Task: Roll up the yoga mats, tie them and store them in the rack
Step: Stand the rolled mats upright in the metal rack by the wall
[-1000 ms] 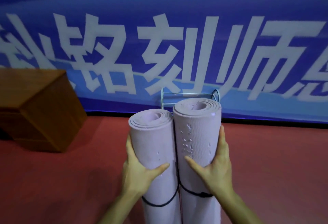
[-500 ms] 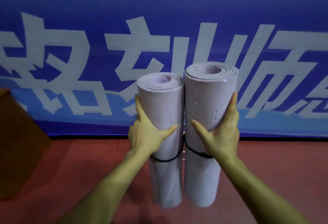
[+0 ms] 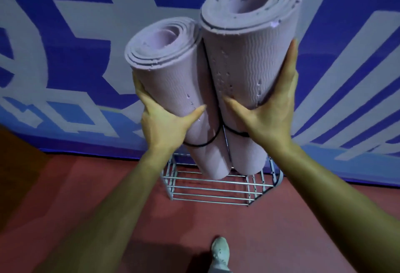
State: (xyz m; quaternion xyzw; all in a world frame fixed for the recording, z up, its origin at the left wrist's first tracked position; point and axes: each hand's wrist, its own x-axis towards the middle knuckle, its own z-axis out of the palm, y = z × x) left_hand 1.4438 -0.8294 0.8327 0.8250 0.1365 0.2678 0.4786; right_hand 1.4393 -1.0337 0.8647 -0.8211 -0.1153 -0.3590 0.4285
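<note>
I see both rolled lilac mats held upright directly above the wire rack point(image 3: 207, 188), side by side and pressed against each other. The left hand point(image 3: 164, 121) grips the shorter left mat point(image 3: 173, 82) around its middle, thumb laid across the front and fingers wrapped round the far side. The right hand point(image 3: 272, 108) clasps the taller right mat point(image 3: 249, 56) the same way, thumb spread across the front and fingers running up the roll's outer side. Each roll is bound just below the hands by a black cord point(image 3: 203, 142). The lower ends of the mats hang over the rear part of the rack. From this angle they may already be inside its top edge, but I cannot tell whether they touch the bars. The rack stands on the red floor point(image 3: 281, 229), its back close to the blue banner point(image 3: 65, 34) with large pale lettering. On the near side of the rack, well apart from it, a pale shoe point(image 3: 220, 251) rests on the floor.
</note>
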